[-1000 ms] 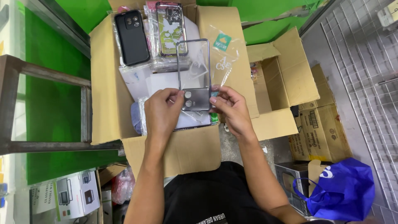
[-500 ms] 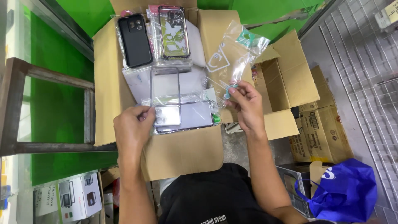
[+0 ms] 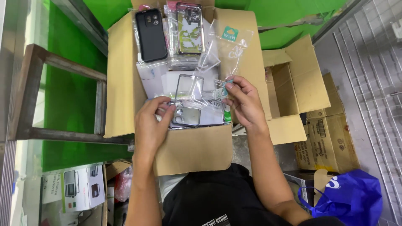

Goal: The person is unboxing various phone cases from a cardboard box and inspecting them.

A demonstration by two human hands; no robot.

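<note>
Here the clear phone case sits between both hands, left hand gripping it, right hand pinching its plastic sleeve.

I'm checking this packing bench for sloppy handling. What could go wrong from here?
The right hand pinches only the top edge of the clear plastic bag, so it could slip out. The left hand holds the clear phone case over the open cardboard box; dropped, it might scuff the cases below.
</note>
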